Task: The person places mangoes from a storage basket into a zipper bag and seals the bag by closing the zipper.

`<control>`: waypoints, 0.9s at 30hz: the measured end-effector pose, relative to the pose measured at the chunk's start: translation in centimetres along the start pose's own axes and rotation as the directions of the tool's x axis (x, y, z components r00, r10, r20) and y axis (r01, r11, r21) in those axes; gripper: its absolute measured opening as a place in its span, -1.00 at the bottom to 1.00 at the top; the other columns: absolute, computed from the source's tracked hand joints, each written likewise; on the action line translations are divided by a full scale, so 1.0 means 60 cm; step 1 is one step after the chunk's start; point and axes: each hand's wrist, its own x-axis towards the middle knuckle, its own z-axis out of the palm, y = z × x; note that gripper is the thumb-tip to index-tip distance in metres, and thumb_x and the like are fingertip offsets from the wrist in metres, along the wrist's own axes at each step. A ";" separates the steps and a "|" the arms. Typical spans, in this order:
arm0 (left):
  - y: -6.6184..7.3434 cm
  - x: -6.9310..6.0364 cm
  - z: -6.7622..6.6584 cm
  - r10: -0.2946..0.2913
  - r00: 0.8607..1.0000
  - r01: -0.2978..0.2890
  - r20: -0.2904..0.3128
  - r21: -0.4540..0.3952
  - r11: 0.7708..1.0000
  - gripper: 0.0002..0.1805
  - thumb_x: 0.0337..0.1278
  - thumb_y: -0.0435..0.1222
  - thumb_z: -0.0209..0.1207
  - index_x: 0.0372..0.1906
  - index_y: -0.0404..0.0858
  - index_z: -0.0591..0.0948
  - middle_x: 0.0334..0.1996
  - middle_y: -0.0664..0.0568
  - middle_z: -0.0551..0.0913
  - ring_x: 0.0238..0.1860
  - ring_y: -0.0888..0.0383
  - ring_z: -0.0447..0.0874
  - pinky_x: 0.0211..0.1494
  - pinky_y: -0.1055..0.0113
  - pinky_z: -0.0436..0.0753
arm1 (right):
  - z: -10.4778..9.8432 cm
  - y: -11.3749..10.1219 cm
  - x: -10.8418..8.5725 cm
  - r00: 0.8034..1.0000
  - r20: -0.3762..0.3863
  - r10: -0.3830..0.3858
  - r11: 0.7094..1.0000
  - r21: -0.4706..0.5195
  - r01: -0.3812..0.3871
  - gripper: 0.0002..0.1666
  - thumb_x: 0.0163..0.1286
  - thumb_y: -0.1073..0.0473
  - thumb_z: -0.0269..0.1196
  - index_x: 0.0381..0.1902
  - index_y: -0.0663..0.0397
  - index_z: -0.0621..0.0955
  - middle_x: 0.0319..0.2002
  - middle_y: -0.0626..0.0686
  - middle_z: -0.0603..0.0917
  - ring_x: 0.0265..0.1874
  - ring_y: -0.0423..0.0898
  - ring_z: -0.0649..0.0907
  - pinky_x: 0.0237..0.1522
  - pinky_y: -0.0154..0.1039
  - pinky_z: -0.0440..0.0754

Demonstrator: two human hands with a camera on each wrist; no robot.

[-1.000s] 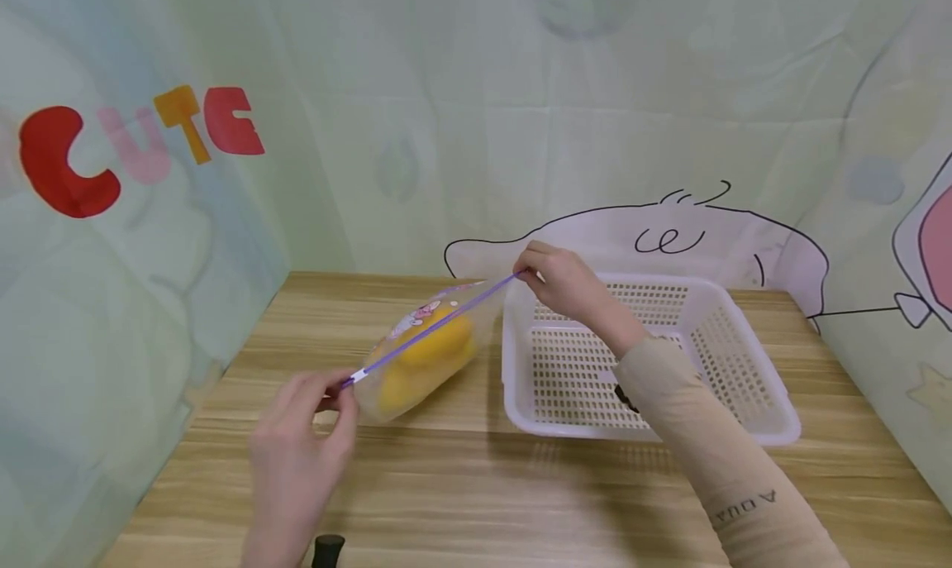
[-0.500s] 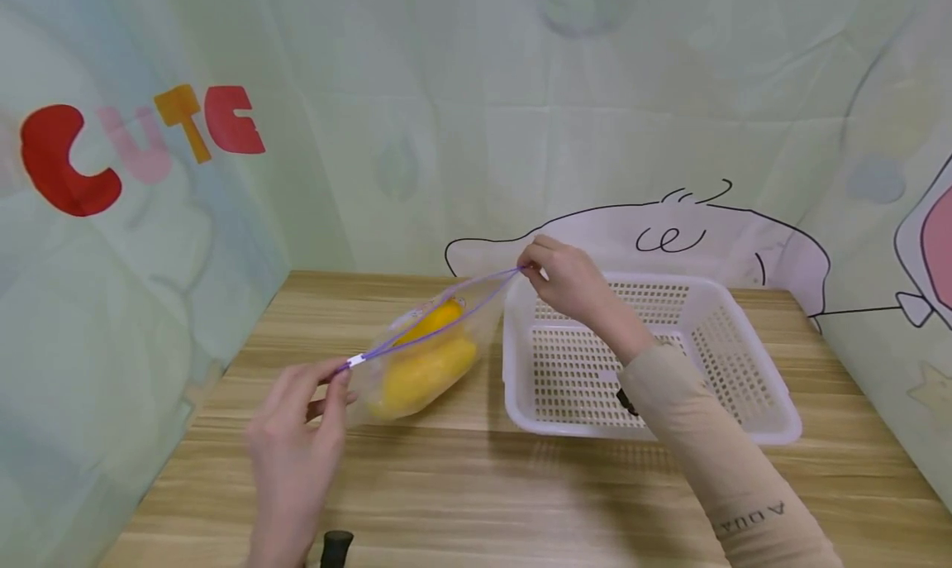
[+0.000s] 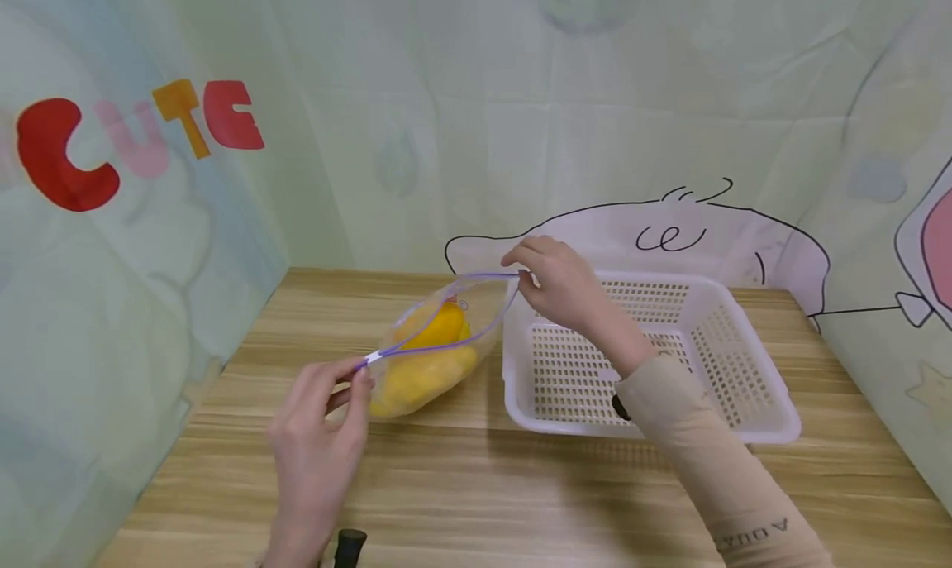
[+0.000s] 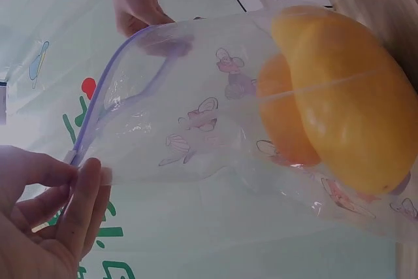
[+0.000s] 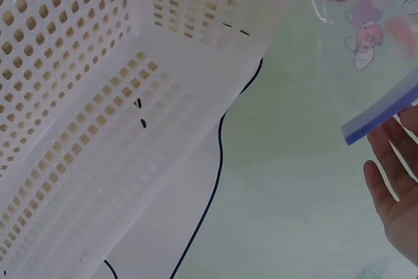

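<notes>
At both ends of its purple zip (image 5: 382,114), the clear bag (image 4: 196,155) is pinched by the left grip (image 3: 316,436) and the right grip (image 3: 563,285), its mouth parted over yellow fruit (image 3: 440,328), just beside the white basket (image 3: 573,430). If loosened by the fruit's weight, either corner could be dropped.

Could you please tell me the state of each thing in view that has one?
Clear zip bag: unzipped, mouth spread open
White slider: at the left-hand end of the zip
Yellow fruit: inside the bag
White basket: upright, open-topped
Left hand: pinching the bag by the slider
Right hand: holding the mouth's other end
</notes>
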 end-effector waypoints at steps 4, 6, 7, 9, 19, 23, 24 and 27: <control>0.000 -0.002 0.004 0.017 1.000 -0.017 -0.012 -0.013 1.000 -0.85 -0.04 -0.58 0.26 -0.28 -0.43 0.69 -0.40 -0.13 0.64 -0.29 0.23 0.66 -0.19 0.79 0.54 | -0.002 -0.023 0.001 0.998 -0.032 -0.054 0.998 0.018 0.054 -0.71 0.23 0.41 0.11 -0.15 0.11 0.67 -0.17 0.03 0.71 -0.15 -0.01 0.64 -0.08 -0.15 0.60; -0.002 -0.002 0.006 0.039 0.999 -0.039 -0.029 -0.018 0.999 -0.83 -0.08 -0.61 0.27 -0.30 -0.42 0.69 -0.40 -0.12 0.64 -0.31 0.19 0.67 -0.20 0.79 0.55 | -0.002 -0.035 0.002 0.994 -0.059 -0.091 0.995 0.022 0.092 -0.72 0.24 0.40 0.11 -0.17 0.12 0.67 -0.17 0.02 0.71 -0.13 -0.02 0.65 -0.05 -0.15 0.60; -0.002 -0.003 0.007 0.047 0.998 -0.048 -0.035 -0.021 0.999 -0.82 -0.09 -0.62 0.26 -0.30 -0.43 0.69 -0.41 -0.13 0.64 -0.33 0.14 0.67 -0.20 0.78 0.55 | -0.001 -0.040 0.002 0.991 -0.074 -0.109 0.994 0.017 0.110 -0.73 0.23 0.40 0.12 -0.17 0.12 0.67 -0.17 0.02 0.71 -0.12 -0.02 0.65 -0.02 -0.15 0.60; -0.003 -0.004 0.009 0.061 0.997 -0.062 -0.046 -0.026 0.998 -0.81 -0.11 -0.63 0.27 -0.31 -0.42 0.69 -0.41 -0.11 0.64 -0.35 0.12 0.67 -0.21 0.78 0.55 | 0.000 -0.051 0.003 0.984 -0.107 -0.144 0.989 0.005 0.146 -0.73 0.23 0.40 0.12 -0.18 0.11 0.67 -0.17 0.02 0.71 -0.10 -0.02 0.65 0.01 -0.15 0.59; -0.008 -0.007 0.013 0.112 0.992 -0.113 -0.054 -0.032 0.993 -0.82 -0.14 -0.64 0.24 -0.34 -0.45 0.67 -0.43 -0.13 0.64 -0.21 0.60 0.52 -0.23 0.78 0.56 | 0.001 -0.112 0.002 0.952 -0.191 -0.238 0.971 -0.017 0.239 -0.71 0.25 0.32 0.16 -0.07 0.08 0.65 -0.08 0.00 0.69 0.00 -0.04 0.61 0.10 -0.16 0.54; -0.009 -0.007 0.012 0.119 0.991 -0.121 -0.054 -0.034 0.992 -0.83 -0.13 -0.64 0.23 -0.34 -0.45 0.67 -0.44 -0.13 0.63 -0.19 0.60 0.53 -0.22 0.78 0.56 | 0.003 -0.139 0.003 0.932 -0.203 -0.299 0.952 0.011 0.307 -0.74 0.28 0.23 0.21 -0.07 0.05 0.65 -0.11 -0.04 0.69 0.00 -0.07 0.58 0.10 -0.19 0.51; -0.009 -0.008 0.012 0.121 0.991 -0.123 -0.054 -0.034 0.992 -0.83 -0.12 -0.64 0.24 -0.34 -0.45 0.67 -0.44 -0.13 0.63 -0.19 0.60 0.53 -0.22 0.78 0.56 | 0.003 -0.146 0.003 0.927 -0.203 -0.317 0.944 0.023 0.328 -0.74 0.28 0.22 0.22 -0.07 0.04 0.65 -0.11 -0.05 0.69 0.00 -0.07 0.58 0.11 -0.20 0.50; -0.009 -0.008 0.012 0.124 0.991 -0.126 -0.051 -0.030 0.992 -0.82 -0.12 -0.63 0.25 -0.33 -0.44 0.67 -0.43 -0.13 0.63 -0.18 0.59 0.53 -0.22 0.77 0.56 | 0.005 -0.166 0.004 0.906 -0.206 -0.370 0.922 0.037 0.385 -0.73 0.28 0.16 0.25 -0.05 0.01 0.65 -0.11 -0.07 0.69 0.01 -0.10 0.58 0.21 -0.23 0.46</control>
